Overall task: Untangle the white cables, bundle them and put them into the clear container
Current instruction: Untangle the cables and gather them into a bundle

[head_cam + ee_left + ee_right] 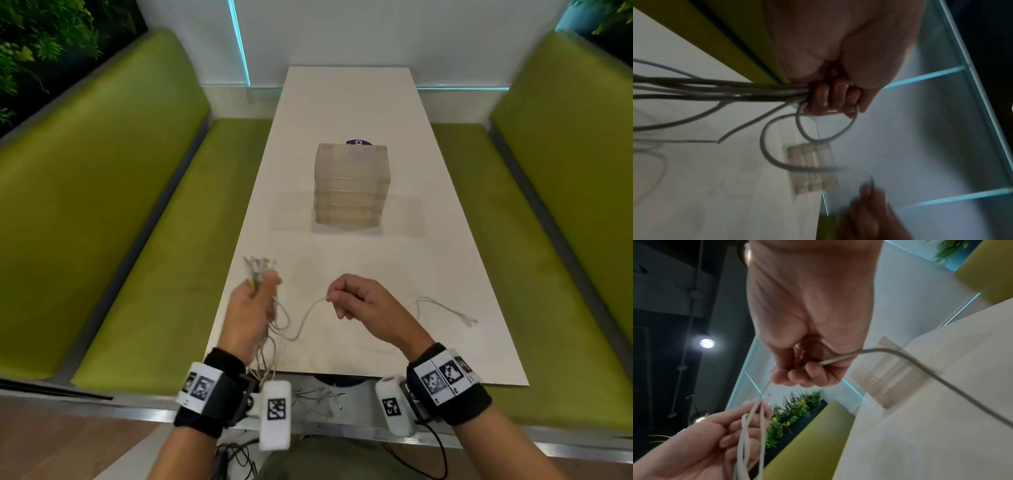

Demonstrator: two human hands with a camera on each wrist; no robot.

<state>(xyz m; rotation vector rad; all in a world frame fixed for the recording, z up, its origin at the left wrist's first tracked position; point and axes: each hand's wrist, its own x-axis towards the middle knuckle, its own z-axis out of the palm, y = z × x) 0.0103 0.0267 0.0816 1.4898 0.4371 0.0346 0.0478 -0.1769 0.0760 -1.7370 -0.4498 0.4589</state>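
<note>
The left hand (251, 310) grips the white cables (270, 337) in a bunch; the right hand (363, 301) pinches one cable (310, 310) above the counter (346, 102).

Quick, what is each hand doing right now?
Left hand: grips a bunch of thin white cables.
Right hand: pinches one thin white cable.

Green benches (113, 212) flanking white table (346, 102)

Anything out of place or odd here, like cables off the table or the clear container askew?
Yes: loose white cables lie below the table's near edge, off the work surface. The left hand grips the bundle, the right hand pinches one strand. The clear container stands upright and square.
</note>
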